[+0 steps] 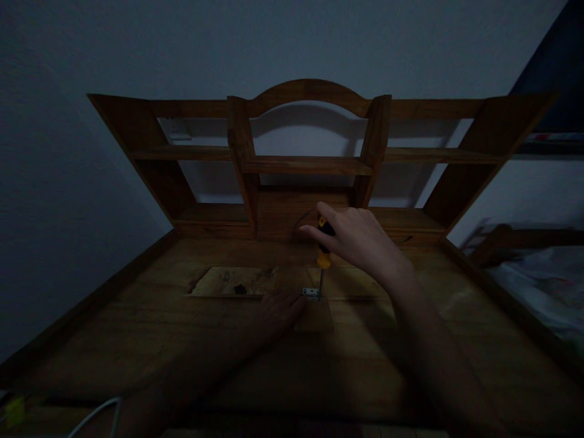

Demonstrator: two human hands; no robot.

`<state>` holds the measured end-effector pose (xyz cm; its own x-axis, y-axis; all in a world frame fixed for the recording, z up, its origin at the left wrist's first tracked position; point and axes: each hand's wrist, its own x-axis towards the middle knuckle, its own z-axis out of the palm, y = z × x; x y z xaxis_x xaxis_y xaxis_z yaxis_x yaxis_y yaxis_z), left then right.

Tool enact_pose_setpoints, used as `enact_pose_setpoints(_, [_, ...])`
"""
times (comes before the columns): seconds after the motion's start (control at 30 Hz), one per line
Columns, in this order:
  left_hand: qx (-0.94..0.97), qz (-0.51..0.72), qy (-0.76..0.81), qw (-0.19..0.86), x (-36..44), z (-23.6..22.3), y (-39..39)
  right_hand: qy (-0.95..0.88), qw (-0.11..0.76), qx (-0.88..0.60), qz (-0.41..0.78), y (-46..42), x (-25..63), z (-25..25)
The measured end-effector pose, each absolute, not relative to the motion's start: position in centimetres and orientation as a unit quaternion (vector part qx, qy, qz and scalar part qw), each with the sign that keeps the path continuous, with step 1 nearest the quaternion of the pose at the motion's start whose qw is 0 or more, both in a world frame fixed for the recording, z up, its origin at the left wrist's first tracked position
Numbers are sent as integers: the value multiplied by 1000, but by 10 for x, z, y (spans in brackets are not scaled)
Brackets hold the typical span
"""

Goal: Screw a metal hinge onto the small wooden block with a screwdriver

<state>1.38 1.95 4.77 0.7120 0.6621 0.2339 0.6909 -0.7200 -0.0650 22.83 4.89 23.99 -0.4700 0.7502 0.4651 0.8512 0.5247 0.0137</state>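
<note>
My right hand grips the black-and-yellow handle of a screwdriver from above. The shaft points straight down, its tip at the right end of a small metal hinge. That hinge lies at the far edge of a small wooden piece on the desk top. Beside the hinge, my left hand rests with fingers laid flat, fingertips at its left end. Shadow dims the left hand, so exactly what the fingertips press on is hard to see.
A wooden desk top spreads around my hands, with a rough, stained pale strip at the left. Behind it stands a wooden shelf unit against the wall. A white cable curves at the lower left. White fabric or plastic lies at the right.
</note>
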Motion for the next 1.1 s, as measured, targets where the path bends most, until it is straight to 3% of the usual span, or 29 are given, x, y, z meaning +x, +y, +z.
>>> enact_pose_setpoints(0.23, [-922,-95,-372,53,16,53,19,-877,218,-428,-29,44,234,246])
enact_pose_setpoints(0.47, [-922,-105,-367,70,13,44,23,-865,205,-452,-79,44,233,244])
enact_pose_setpoints(0.63, [-923,-66,-374,63,12,43,27,-882,208,-423,-14,41,234,245])
enact_pose_setpoints(0.87, [-919,-41,-391,14,14,55,22,-852,204,-470,-110,45,231,243])
enact_pose_setpoints(1.1, [-916,-30,-401,17,17,64,18,-899,233,-367,57,41,239,251])
